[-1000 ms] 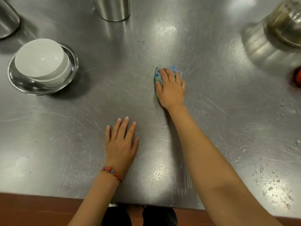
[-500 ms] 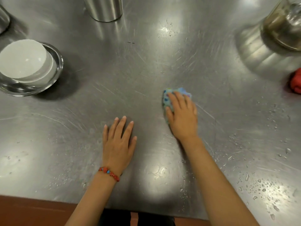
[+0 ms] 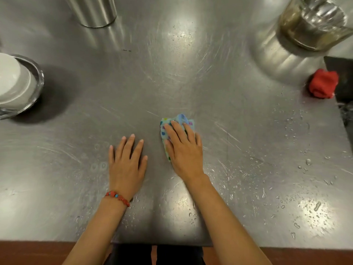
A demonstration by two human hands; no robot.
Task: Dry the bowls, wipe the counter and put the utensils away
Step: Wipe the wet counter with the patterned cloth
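Note:
My right hand [image 3: 184, 148] presses a blue dotted cloth [image 3: 168, 129] flat onto the steel counter [image 3: 191, 77] near its middle; only the cloth's far and left edges show past my fingers. My left hand [image 3: 127, 161] lies palm down on the counter just left of it, fingers spread, holding nothing. A white bowl [image 3: 13, 81] sits upside down inside a shallow steel bowl [image 3: 39, 81] at the left edge. Water drops [image 3: 309, 207] speckle the counter's right and near-right part.
A steel cup [image 3: 93, 10] stands at the far edge. A glass jar [image 3: 313, 23] with brownish contents sits at the far right. A red cloth [image 3: 322, 84] lies by a dark opening [image 3: 343, 81] at the right edge. The counter's front edge runs along the bottom.
My right hand has dragged the cloth toward me and ended close beside my left hand. The left hand stayed flat in place. The view has shifted right, so the bowls sit further left.

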